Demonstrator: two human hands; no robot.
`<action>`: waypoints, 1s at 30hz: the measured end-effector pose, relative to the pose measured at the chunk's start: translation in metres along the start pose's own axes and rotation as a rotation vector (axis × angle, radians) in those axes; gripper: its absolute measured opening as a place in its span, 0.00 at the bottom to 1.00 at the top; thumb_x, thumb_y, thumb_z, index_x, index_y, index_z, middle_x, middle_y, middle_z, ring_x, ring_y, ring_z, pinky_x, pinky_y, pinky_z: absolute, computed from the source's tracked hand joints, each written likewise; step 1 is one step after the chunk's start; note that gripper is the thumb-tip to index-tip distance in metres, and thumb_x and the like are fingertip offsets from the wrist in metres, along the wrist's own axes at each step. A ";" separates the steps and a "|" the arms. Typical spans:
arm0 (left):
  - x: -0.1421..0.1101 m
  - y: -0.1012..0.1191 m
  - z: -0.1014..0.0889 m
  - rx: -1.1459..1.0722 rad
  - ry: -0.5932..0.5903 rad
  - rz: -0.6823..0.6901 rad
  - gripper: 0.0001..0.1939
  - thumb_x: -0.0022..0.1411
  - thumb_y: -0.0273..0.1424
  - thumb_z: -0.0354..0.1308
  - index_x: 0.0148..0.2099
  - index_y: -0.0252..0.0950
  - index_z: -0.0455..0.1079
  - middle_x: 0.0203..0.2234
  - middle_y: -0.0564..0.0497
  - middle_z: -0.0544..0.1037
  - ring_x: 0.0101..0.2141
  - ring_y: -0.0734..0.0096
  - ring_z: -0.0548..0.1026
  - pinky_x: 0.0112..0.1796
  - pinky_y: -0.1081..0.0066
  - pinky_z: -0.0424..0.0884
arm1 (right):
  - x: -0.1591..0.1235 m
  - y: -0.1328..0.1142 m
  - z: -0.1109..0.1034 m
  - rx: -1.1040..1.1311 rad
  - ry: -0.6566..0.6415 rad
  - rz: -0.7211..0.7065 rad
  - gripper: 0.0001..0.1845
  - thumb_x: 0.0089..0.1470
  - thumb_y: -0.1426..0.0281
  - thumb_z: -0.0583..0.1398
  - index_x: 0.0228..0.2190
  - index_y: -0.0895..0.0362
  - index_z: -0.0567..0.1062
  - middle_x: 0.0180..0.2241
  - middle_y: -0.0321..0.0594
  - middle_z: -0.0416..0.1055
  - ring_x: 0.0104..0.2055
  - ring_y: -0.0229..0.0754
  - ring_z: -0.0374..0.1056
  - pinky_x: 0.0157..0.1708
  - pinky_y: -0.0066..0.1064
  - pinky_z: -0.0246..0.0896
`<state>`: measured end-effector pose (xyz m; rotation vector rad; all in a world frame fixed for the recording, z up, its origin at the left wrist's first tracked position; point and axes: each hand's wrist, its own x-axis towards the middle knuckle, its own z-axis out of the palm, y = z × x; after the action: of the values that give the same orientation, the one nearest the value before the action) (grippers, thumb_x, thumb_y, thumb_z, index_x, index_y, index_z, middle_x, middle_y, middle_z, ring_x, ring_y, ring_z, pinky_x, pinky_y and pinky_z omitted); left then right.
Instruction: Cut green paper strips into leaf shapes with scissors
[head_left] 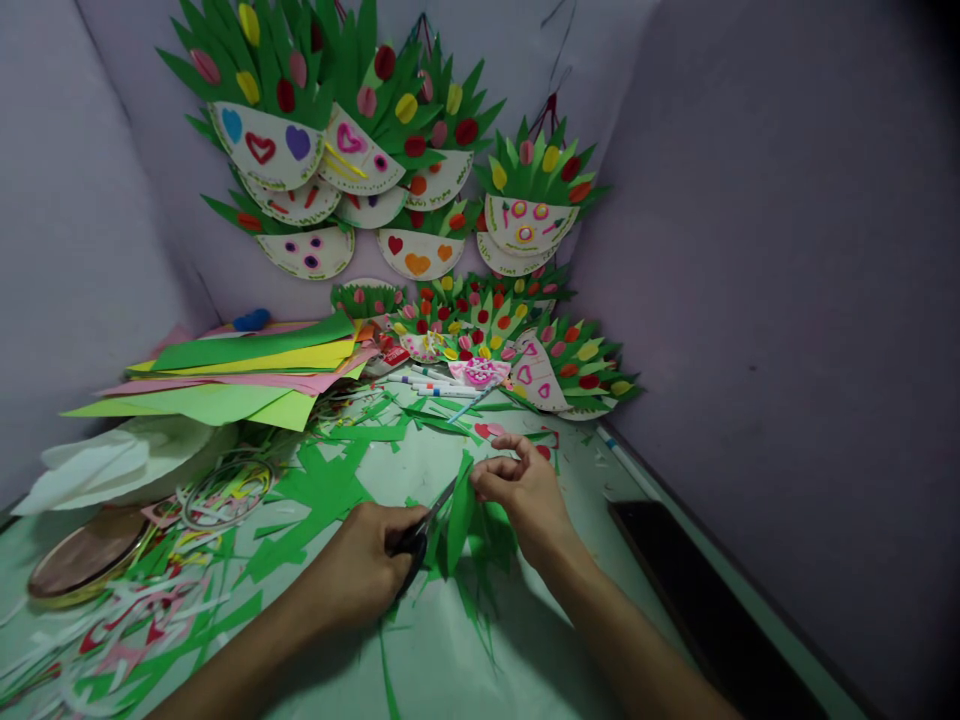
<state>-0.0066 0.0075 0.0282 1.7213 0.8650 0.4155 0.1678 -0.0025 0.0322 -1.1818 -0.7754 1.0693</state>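
Note:
Near the middle of the table, my left hand [371,560] is closed round the black handles of a pair of scissors [414,545]. The blades point up and to the right, against the left edge of a green paper leaf [460,515]. My right hand [525,490] pinches this leaf near its top between thumb and fingers, and the leaf hangs upright. Below it lie green paper pieces [495,540] and thin offcuts, partly in shadow. To the left of the scissors, a larger cut green paper piece [322,485] lies flat.
Coloured paper sheets [247,360] are stacked at the back left, above white paper plates [127,460]. Paper scraps [142,630] and a round tape roll [90,555] lie at left. A black phone-like slab [697,600] lies at right. Paper-plate flower crafts [262,150] hang at the back; markers [442,390] lie below.

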 end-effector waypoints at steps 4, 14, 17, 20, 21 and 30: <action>0.002 -0.002 0.005 -0.194 0.001 -0.106 0.02 0.45 0.25 0.53 0.24 0.31 0.66 0.15 0.57 0.63 0.15 0.81 0.61 0.17 0.79 0.58 | 0.004 0.001 -0.003 -0.054 -0.002 0.037 0.24 0.29 0.75 0.63 0.32 0.56 0.60 0.15 0.27 0.69 0.18 0.33 0.62 0.21 0.25 0.57; 0.008 -0.007 0.010 -0.441 0.083 -0.337 0.24 0.40 0.24 0.55 0.44 0.27 0.70 0.19 0.47 0.76 0.12 0.76 0.68 0.10 0.82 0.46 | 0.012 0.006 -0.009 -0.211 0.016 0.067 0.23 0.28 0.74 0.61 0.32 0.56 0.61 0.17 0.29 0.70 0.17 0.34 0.62 0.20 0.26 0.58; 0.008 -0.009 0.008 -0.460 0.099 -0.340 0.17 0.38 0.22 0.54 0.36 0.27 0.72 0.15 0.48 0.75 0.11 0.76 0.68 0.10 0.83 0.45 | 0.020 0.007 -0.022 -0.322 0.053 0.023 0.21 0.28 0.75 0.60 0.30 0.56 0.63 0.17 0.31 0.69 0.19 0.38 0.65 0.20 0.29 0.60; 0.009 -0.011 0.009 -0.498 0.162 -0.334 0.12 0.36 0.20 0.54 0.28 0.28 0.71 0.11 0.50 0.73 0.09 0.76 0.65 0.10 0.82 0.46 | 0.032 0.005 -0.037 -0.468 0.135 -0.094 0.19 0.27 0.77 0.60 0.28 0.55 0.64 0.21 0.34 0.70 0.24 0.41 0.67 0.24 0.32 0.62; 0.010 -0.011 0.009 -0.518 0.203 -0.328 0.11 0.36 0.19 0.54 0.28 0.28 0.71 0.11 0.50 0.72 0.08 0.77 0.65 0.10 0.82 0.47 | 0.035 0.003 -0.039 -0.512 0.146 -0.139 0.18 0.28 0.77 0.60 0.28 0.54 0.64 0.23 0.35 0.70 0.26 0.42 0.68 0.27 0.33 0.63; 0.012 -0.012 0.005 -0.680 0.701 -0.179 0.15 0.46 0.28 0.54 0.39 0.30 0.69 0.18 0.54 0.73 0.13 0.81 0.64 0.13 0.81 0.53 | 0.084 -0.004 0.059 -1.017 -0.334 -0.337 0.08 0.37 0.75 0.63 0.26 0.55 0.73 0.27 0.36 0.73 0.32 0.41 0.69 0.34 0.31 0.61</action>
<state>0.0012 0.0142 0.0135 0.8507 1.1815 1.0857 0.1434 0.0967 0.0456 -1.6248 -1.8378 0.5633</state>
